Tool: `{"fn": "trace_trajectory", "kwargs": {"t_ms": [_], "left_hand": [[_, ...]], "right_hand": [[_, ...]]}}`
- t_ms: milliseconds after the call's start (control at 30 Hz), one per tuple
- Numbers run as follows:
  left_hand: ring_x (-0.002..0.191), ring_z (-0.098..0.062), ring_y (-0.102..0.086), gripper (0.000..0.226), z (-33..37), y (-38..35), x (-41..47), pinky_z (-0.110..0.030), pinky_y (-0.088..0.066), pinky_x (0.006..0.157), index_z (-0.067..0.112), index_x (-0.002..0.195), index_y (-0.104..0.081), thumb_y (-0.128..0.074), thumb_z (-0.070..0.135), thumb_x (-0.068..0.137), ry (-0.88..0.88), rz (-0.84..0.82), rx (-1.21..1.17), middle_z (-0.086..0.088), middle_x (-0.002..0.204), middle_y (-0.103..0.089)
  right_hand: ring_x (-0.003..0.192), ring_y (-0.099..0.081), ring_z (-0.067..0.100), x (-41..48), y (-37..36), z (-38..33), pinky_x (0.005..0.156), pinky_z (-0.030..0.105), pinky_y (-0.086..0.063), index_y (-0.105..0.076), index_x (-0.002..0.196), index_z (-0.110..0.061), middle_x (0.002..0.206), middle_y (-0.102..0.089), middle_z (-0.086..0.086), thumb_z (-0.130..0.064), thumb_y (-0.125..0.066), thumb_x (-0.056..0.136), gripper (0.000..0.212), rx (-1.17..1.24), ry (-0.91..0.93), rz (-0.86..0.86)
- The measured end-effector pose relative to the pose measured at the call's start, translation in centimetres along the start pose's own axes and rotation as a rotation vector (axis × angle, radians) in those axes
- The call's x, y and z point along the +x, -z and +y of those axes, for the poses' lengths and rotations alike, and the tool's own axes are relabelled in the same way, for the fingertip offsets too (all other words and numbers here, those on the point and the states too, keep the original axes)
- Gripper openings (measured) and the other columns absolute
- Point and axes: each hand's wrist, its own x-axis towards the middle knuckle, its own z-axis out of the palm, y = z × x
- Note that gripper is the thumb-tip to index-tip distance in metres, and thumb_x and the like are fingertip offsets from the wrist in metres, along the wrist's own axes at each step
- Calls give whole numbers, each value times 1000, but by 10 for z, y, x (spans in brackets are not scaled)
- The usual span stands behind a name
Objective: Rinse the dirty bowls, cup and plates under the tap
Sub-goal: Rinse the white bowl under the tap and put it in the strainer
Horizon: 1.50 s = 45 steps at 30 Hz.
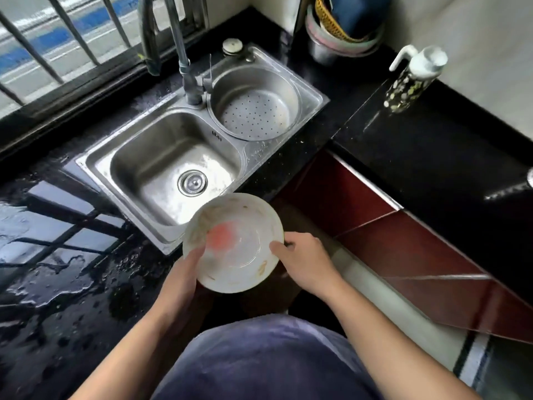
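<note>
I am holding a dirty white bowl point(233, 243) with both hands over the near edge of the sink point(173, 168), just in front of the large basin. My left hand point(184, 272) is closing its grip on the bowl's left rim, thumb lying inside the bowl, and my right hand point(305, 261) is gripping the right rim, thumb on the inner wall and fingers curling behind. The bowl is tilting toward me, showing brownish streaks and a reddish smear inside. The tap point(184, 70) is standing at the back of the sink, between the large basin and the small round basin, where a perforated strainer basket point(253, 111) is sitting. No water is showing from the spout, whose end is out of frame. The black bench point(57, 255) to my left is glistening with puddles. On the right bench a spotted pump bottle point(409, 79) is standing, well apart from the sink.
</note>
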Motion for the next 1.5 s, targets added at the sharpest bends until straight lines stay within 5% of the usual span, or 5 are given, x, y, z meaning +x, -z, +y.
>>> {"fn": "trace_trajectory", "kwargs": {"t_ms": [367,700,933,1233,1500], "left_hand": [[106,-18,-78,42,57,-74,87,-45,-56,96,45,111,-79,-57,72,87,-12,218,-155,1,117,-82],[104,-12,-78,44,94,-107,121,-23,-63,71,49,104,-80,-55,76,80,-52,547,-448,6,114,-82],[119,-18,-73,71,103,-82,158,-48,-52,110,28,134,-70,-52,78,87,-52,611,-548,5,123,-79],[112,-16,-76,54,121,-72,190,-41,-62,94,31,130,-72,-47,68,99,-50,698,-620,6,118,-81],[122,-16,-71,53,132,-81,210,-49,-53,111,29,142,-63,-45,62,104,-49,772,-729,6,127,-78]], "right_hand": [[42,-45,3,162,80,-29,39,8,-33,-64,74,-4,51,-50,-3,-30,-57,94,34,-79,191,-241],[72,-72,31,276,87,-117,72,51,-61,-70,81,-7,75,-74,11,-47,-51,90,45,-347,345,-552],[68,-72,20,351,66,-169,56,38,-61,-69,96,-19,97,-76,13,-45,-49,96,33,-78,115,-454],[102,-67,48,549,13,-248,64,54,-61,-48,133,-8,120,-58,27,-45,-63,90,59,-4,-346,-377],[83,-70,27,576,-35,-224,60,35,-63,-43,147,-7,120,-61,15,-22,-35,107,43,128,-179,-358]]}}
